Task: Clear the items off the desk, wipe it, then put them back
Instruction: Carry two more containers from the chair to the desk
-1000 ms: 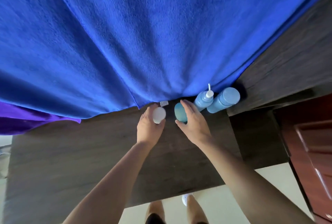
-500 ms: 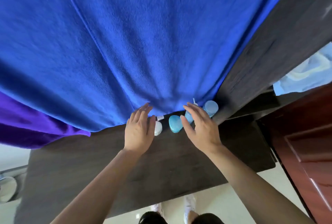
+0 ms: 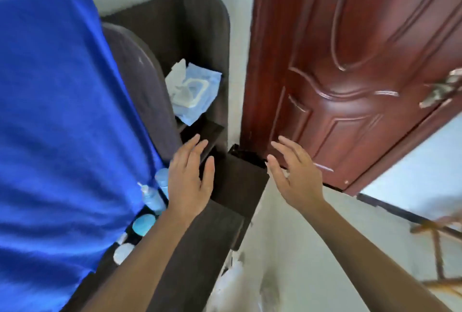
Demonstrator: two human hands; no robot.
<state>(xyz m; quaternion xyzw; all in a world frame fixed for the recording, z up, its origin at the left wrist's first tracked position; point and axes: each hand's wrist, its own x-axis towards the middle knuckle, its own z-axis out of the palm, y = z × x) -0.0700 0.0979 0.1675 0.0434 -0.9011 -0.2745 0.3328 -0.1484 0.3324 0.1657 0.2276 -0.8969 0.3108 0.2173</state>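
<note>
Along the dark wooden desk [image 3: 207,244], under the edge of a big blue towel [image 3: 55,136], stand a white jar [image 3: 123,253], a teal jar [image 3: 143,224], a pale blue pump bottle [image 3: 152,199] and a pale blue bottle [image 3: 162,180]. My left hand [image 3: 191,181] hovers open over the desk's right end, beside the bottles, holding nothing. Off the desk's end, my right hand [image 3: 295,174] is open and empty in front of the door. A pack of wet wipes [image 3: 191,91] lies on a side shelf beyond both hands.
A red-brown wooden door [image 3: 350,74] with a metal handle [image 3: 442,91] stands to the right. The dark shelf unit [image 3: 200,36] rises beside the towel. Pale floor and a white bag [image 3: 232,286] lie below the desk's end; a wooden frame [image 3: 435,236] is at far right.
Both hands have let go of the white and teal jars, which now stand on the desk. The view has swung right toward the door and the shelf, and the hands moved right with it.
</note>
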